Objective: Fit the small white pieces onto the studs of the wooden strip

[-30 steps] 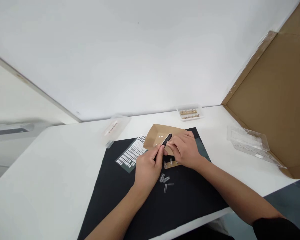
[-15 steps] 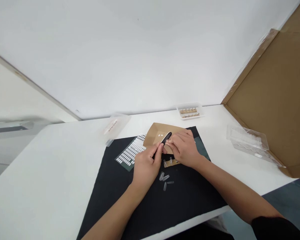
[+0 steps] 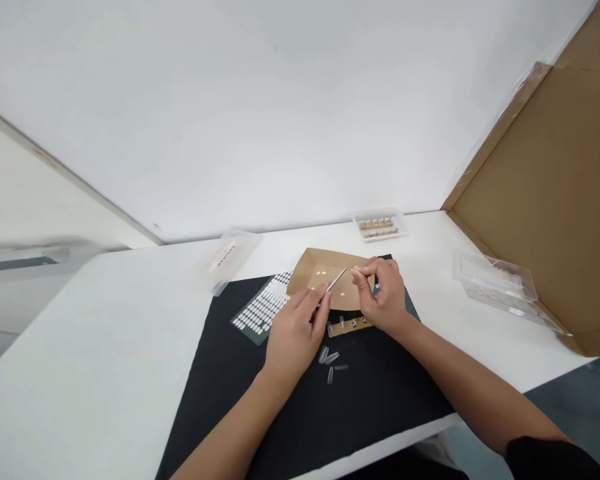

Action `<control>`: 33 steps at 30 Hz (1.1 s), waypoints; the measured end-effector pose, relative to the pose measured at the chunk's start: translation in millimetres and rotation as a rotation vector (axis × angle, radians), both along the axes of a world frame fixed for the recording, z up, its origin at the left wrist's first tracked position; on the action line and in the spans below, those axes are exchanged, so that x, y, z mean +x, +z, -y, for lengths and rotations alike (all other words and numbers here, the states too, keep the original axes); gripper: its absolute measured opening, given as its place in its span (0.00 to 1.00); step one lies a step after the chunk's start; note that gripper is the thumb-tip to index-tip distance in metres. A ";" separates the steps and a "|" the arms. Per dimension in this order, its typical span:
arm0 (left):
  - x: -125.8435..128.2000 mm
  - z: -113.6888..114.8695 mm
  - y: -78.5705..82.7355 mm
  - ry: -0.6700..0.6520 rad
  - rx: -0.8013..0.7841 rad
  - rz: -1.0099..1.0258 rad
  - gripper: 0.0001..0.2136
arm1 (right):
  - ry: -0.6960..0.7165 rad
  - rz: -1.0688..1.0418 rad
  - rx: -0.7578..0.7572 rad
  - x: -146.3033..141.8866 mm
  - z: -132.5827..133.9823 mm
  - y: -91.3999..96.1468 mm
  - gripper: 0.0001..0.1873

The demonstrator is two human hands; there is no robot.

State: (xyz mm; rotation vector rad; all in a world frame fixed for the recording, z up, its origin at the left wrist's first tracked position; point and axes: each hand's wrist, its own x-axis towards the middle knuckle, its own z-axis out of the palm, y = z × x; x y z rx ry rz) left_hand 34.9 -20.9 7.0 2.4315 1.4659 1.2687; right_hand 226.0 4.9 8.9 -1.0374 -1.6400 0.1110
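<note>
Left fingers (image 3: 314, 300) and right fingers (image 3: 373, 268) pinched

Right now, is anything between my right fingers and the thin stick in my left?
Nothing visible: a small gap separates the right hand from the tip of the thin stick; the cardboard tray shows behind.

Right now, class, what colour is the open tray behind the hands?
The tray is light brown, best seen in the head view.

White wall (image 3: 275, 120) behind white table (image 3: 105, 347); soft light.
</note>
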 end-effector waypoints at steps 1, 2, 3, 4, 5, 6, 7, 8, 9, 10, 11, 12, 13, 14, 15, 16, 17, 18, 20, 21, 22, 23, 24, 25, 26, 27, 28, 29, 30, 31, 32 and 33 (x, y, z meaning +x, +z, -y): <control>-0.5 0.3 0.2 0.004 0.023 -0.019 0.13 | 0.020 -0.063 -0.058 0.5 1.4 0.5 0.08; -0.9 0.7 0.9 0.015 0.049 -0.040 0.12 | 0.047 -0.129 -0.128 0.9 2.7 0.9 0.09; -1.3 1.3 1.8 0.031 0.082 -0.065 0.12 | 0.081 -0.193 -0.202 1.5 3.9 1.3 0.10; -1.5 2.0 3.0 0.047 0.118 -0.091 0.11 | 0.116 -0.253 -0.270 2.1 4.8 1.6 0.12; -1.6 2.6 4.1 0.063 0.153 -0.115 0.11 | 0.151 -0.307 -0.328 2.9 5.3 2.0 0.13; -1.5 3.2 5.0 0.076 0.182 -0.134 0.10 | 0.184 -0.355 -0.370 3.9 5.3 2.4 0.14; -1.4 3.8 5.7 0.085 0.202 -0.148 0.10 | 0.215 -0.397 -0.402 5.0 5.0 2.8 0.15; -1.1 4.2 6.0 0.091 0.211 -0.159 0.10 | 0.246 -0.435 -0.430 6.3 4.3 3.2 0.16; -0.9 4.4 6.1 0.097 0.215 -0.165 0.10 | 0.272 -0.476 -0.455 7.6 3.3 3.4 0.17; -0.7 4.6 5.9 0.101 0.214 -0.169 0.10 | 0.297 -0.518 -0.480 9.1 2.1 3.5 0.18; -0.6 4.7 5.6 0.103 0.214 -0.172 0.11 | 0.322 -0.555 -0.507 10.5 0.9 3.5 0.19; -0.5 4.8 5.4 0.103 0.212 -0.174 0.11 | 0.344 -0.582 -0.531 11.8 -0.1 3.4 0.20; -0.6 5.0 5.4 0.102 0.208 -0.174 0.11 | 0.360 -0.596 -0.549 12.9 -0.8 3.3 0.21; -0.8 5.2 5.4 0.100 0.200 -0.174 0.12 | 0.368 -0.594 -0.555 13.8 -1.2 3.2 0.21; -1.0 5.5 5.6 0.097 0.189 -0.175 0.12 | 0.367 -0.578 -0.551 14.3 -1.0 3.3 0.21; -1.2 5.9 5.8 0.095 0.177 -0.177 0.12 | 0.356 -0.549 -0.541 14.4 -0.4 3.5 0.21; -1.4 6.3 5.8 0.097 0.164 -0.180 0.12 | 0.336 -0.514 -0.526 14.1 0.8 3.8 0.20; -1.5 6.7 5.5 0.101 0.153 -0.185 0.12 | 0.309 -0.475 -0.512 13.4 2.3 4.3 0.20; -1.7 7.0 4.2 0.110 0.138 -0.195 0.12 | 0.252 -0.385 -0.484 11.3 6.1 5.3 0.18; -1.8 6.9 3.3 0.114 0.134 -0.198 0.12 | 0.224 -0.340 -0.466 10.1 8.2 5.9 0.17; -2.0 6.4 2.5 0.116 0.130 -0.199 0.12 | 0.195 -0.295 -0.440 9.1 10.1 6.5 0.15; -2.5 5.7 2.1 0.116 0.123 -0.202 0.12 | 0.166 -0.252 -0.405 8.2 11.9 7.3 0.14; -3.2 4.9 2.4 0.117 0.113 -0.206 0.12 | 0.139 -0.209 -0.361 7.6 13.4 8.2 0.13; -4.5 4.1 3.6 0.119 0.098 -0.216 0.12 | 0.119 -0.168 -0.313 7.4 14.7 9.3 0.12; -6.5 3.4 6.1 0.124 0.075 -0.233 0.12 | 0.111 -0.126 -0.264 7.5 15.8 10.5 0.10; -9.1 3.1 9.9 0.127 0.051 -0.257 0.12 | 0.124 -0.081 -0.219 7.9 16.7 11.6 0.09; -12.7 3.3 15.0 0.140 0.020 -0.287 0.12 | 0.155 -0.037 -0.178 8.4 17.3 12.6 0.08; -17.3 4.2 21.0 0.155 -0.020 -0.312 0.13 | 0.197 0.003 -0.144 9.0 17.8 13.3 0.07; -22.9 5.7 27.6 0.179 -0.061 -0.326 0.13 | 0.239 0.034 -0.119 9.6 18.1 13.7 0.07; -29.6 7.8 34.3 0.199 -0.105 -0.328 0.13 | 0.274 0.055 -0.101 10.0 18.2 13.7 0.07; -37.1 10.4 40.4 0.196 -0.170 -0.335 0.14 | 0.300 0.067 -0.091 10.4 18.2 13.5 0.07; -45.3 13.1 45.5 0.193 -0.232 -0.331 0.14 | 0.313 0.071 -0.089 10.9 18.1 13.2 0.07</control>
